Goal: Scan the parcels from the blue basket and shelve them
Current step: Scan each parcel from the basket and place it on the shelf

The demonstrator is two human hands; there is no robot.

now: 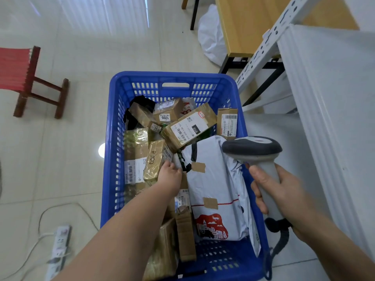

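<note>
Down by the person's feet, a blue plastic lattice basket [113, 159] is sitting on the pale tiled floor, crowded with parcels. Their left hand [170, 173] is reaching into the middle of the heap and touching the right-hand edge of a tape-wrapped brown cardboard box [154, 161] marked in black pen. That box is lying just to the left of the fingers. Its long axis is running away from the person and leaning a little to the right at the far end, so the hand is meeting a long side rather than an end. The fingers [178, 170] are bunched close together and dipping between the box and a grey plastic mailer bag [213, 179] beside it. Their tips are hidden, so I cannot tell whether they are gripping the box or only touching it. The right hand [284, 197] is wrapping fully round the handle of a grey handheld barcode scanner [252, 148], whose head is hovering over the basket's right side. To my eye the left hand is both the nearer and the only free one, so the lift is falling to it. A white metal shelf [328, 98] is standing just to the right of the basket.
</note>
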